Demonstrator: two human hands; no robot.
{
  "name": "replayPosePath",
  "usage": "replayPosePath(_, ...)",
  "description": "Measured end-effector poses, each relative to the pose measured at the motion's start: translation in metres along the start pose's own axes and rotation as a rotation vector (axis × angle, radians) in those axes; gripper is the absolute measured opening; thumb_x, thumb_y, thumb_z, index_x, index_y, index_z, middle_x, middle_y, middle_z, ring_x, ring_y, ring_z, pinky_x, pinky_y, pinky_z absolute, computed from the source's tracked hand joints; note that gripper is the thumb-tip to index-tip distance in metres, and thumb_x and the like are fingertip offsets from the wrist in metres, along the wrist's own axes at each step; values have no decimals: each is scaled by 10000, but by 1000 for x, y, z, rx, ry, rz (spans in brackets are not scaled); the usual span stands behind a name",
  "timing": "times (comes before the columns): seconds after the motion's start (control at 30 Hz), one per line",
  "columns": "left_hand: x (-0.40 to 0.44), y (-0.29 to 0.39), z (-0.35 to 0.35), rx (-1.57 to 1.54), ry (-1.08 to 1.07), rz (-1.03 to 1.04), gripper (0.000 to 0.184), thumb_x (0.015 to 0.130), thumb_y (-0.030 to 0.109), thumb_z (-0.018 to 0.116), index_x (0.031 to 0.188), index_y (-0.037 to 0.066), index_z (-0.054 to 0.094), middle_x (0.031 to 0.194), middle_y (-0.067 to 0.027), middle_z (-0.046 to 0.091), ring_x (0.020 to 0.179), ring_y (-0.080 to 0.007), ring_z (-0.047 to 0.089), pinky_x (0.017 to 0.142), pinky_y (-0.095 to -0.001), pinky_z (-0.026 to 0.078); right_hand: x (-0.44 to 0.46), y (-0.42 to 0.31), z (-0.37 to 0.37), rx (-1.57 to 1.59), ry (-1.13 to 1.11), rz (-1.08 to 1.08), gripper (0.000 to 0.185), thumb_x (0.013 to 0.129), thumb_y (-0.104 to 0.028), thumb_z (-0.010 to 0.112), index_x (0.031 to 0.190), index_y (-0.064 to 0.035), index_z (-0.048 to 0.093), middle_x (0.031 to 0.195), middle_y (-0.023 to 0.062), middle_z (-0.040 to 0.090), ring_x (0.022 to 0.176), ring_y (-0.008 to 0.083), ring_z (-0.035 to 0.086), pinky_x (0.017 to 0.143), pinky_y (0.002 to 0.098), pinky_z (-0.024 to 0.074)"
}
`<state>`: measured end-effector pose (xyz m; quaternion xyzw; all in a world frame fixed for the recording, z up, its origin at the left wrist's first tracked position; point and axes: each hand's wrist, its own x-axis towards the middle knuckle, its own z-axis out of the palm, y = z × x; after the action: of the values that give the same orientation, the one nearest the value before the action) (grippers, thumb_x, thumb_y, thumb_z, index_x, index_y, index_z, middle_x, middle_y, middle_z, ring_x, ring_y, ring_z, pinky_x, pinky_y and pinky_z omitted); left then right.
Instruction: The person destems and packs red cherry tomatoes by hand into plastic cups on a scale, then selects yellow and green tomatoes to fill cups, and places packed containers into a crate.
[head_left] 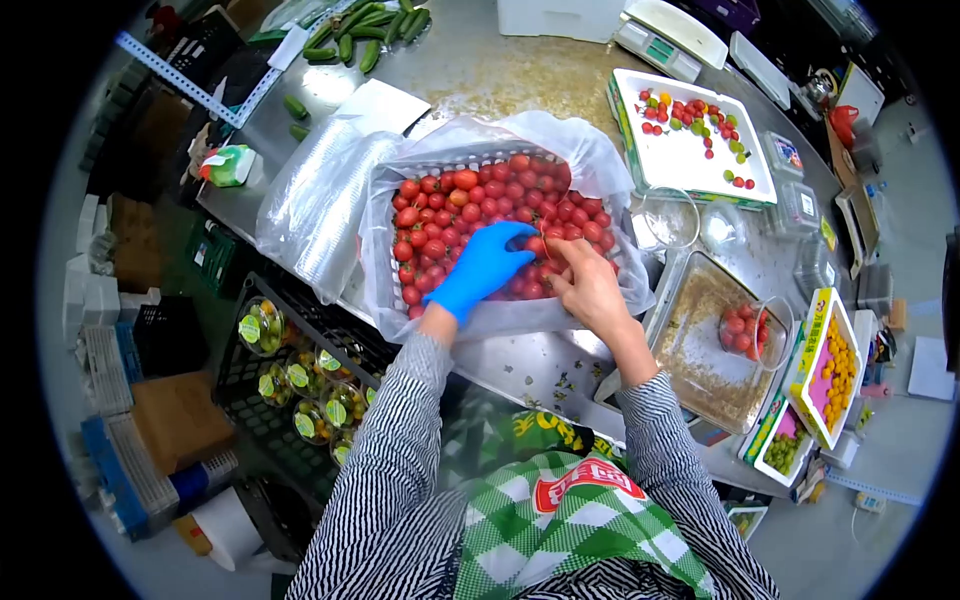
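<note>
A crate lined with translucent plastic (385, 285) holds a heap of small red tomatoes (470, 212) in front of me. My left hand (485, 265), in a blue glove, reaches into the heap with its fingers curled at a tomato (536, 246). Beside it is my right hand (588, 285), without a glove. Its thumb and fingers are bent together close to the same tomato, and whatever lies between them is too small to make out. Tomatoes partly hide the fingertips of both hands.
Clear plastic lids (320, 205) lie stacked left of the crate. On the right are a white tray of mixed small tomatoes (650, 185), a scale (660, 50) and a metal tray (690, 385) bearing a tub of tomatoes (738, 333). A black crate (235, 385) holds packed tubs.
</note>
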<state>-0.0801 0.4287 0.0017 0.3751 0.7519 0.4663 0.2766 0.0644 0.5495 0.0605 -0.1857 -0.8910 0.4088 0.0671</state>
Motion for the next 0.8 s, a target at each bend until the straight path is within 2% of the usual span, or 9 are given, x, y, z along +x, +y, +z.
replayPosePath(0.1, -12, 23, -16, -513, -91, -126, 336, 807, 142, 703, 1101, -2, 625, 1030, -68, 663, 905, -126, 611, 775, -273, 506, 3, -23, -3, 212, 40, 53, 460, 761, -5, 650, 1211, -26, 556, 1016, 116, 571, 716, 180, 624, 641, 308, 501)
replayPosePath(0.17, -22, 41, -28, -599, -87, -202, 341, 807, 135, 704, 1114, 7, 624, 1033, -58, 659, 911, -130, 609, 785, -275, 508, 3, -28, 0, 316, 68, 61, 495, 751, 37, 687, 1226, -19, 559, 1006, 92, 570, 707, 97, 601, 580, 219, 478)
replayPosePath(0.27, -28, 38, -34, -730, -82, -259, 374, 813, 108, 694, 1164, 19, 600, 1053, -58, 645, 956, -136, 603, 822, -275, 506, 5, -28, 11, 488, 129, 4, 481, 754, 52, 685, 1215, -8, 563, 995, 78, 569, 715, 93, 598, 590, 210, 477)
replayPosePath(0.47, -38, 51, -41, -831, -1, -249, 395, 820, 88, 682, 1193, 12, 575, 1104, -83, 629, 1001, -145, 592, 859, -280, 499, 11, -46, 10, 535, 161, -51, 458, 753, 88, 661, 1194, 2, 573, 1108, 94, 529, 732, 96, 593, 597, 208, 482)
replayPosePath(0.57, -37, 50, -39, -853, 50, -231, 386, 823, 81, 678, 1189, 13, 577, 1111, -87, 628, 1017, -148, 589, 878, -282, 495, 15, -58, 13, 447, 365, -83, 444, 738, 91, 668, 1162, -13, 589, 1184, 118, 490, 759, 111, 597, 597, 215, 488)
replayPosePath(0.67, -36, 48, -35, -919, 59, -231, 377, 823, 70, 674, 1184, 15, 580, 1105, -88, 632, 1017, -153, 594, 889, -282, 492, 16, -45, 10, 189, 265, -264, 515, 715, 87, 689, 1198, -26, 550, 1233, 135, 457, 786, 132, 601, 597, 219, 496)
replayPosePath(0.7, -36, 52, -35, -924, 63, -240, 373, 822, 66, 673, 1181, 15, 581, 1101, -87, 635, 1015, -153, 597, 890, -283, 492, 17, -40, 9, 75, 247, -342, 618, 695, 85, 706, 1262, -28, 485, 1267, 137, 425, 788, 135, 596, 597, 219, 498)
replayPosePath(0.8, -34, 59, -33, -898, 111, -248, 337, 831, 65, 653, 1156, 7, 588, 1077, -93, 640, 987, -155, 609, 859, -280, 504, 14, -44, 9, 153, 365, -245, 686, 676, 73, 728, 1292, -27, 442, 1291, 140, 400, 792, 137, 594, 605, 224, 499)
